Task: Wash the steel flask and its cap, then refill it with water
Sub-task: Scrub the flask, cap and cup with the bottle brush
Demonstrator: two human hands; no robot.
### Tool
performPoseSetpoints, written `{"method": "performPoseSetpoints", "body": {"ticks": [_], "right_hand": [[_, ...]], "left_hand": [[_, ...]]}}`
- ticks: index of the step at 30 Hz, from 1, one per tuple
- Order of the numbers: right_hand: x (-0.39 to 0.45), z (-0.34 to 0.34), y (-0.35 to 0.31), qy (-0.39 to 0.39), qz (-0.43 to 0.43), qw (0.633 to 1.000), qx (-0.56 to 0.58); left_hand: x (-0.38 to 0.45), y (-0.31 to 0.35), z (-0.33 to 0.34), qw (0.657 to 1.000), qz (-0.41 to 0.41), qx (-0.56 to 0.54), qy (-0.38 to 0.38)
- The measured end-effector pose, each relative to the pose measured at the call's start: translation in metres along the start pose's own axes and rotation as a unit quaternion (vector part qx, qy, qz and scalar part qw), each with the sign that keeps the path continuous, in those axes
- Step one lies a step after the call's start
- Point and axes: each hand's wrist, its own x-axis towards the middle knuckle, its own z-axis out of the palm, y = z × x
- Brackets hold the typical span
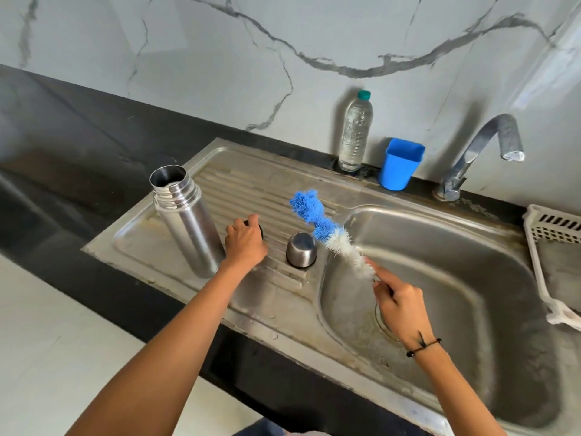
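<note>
Flask (185, 221): brushed steel cylinder, uncapped, upright on ribbed drainboard (267, 190).
Cap (301, 250): domed steel cup, upside down, right of flask.
Left hand (245, 242): closed over dark round stopper (259, 229), between flask and cap.
Right hand (401, 306): pinching wire handle of bristly blue-white bottle brush (327, 229), above steel sink (471, 247).
Counter (78, 146): glossy black stone.

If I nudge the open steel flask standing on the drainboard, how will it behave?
The steel flask stands tall and narrow on the ribbed drainboard, so it probably tips easily. Its smooth cylindrical body would likely roll once down. Polished steel may be slippery if wet. The left hand rests beside it on a dark stopper; the right hand holds the bottle brush.
</note>
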Motion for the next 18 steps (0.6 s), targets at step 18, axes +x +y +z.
{"method": "performPoseSetpoints", "body": {"ticks": [18], "right_hand": [[-0.03,-0.043,0.025,0.152,-0.028,0.986,0.064]], "left_hand": [[-0.011,0.134,-0.027,0.689,-0.069,-0.684,-0.229]]}}
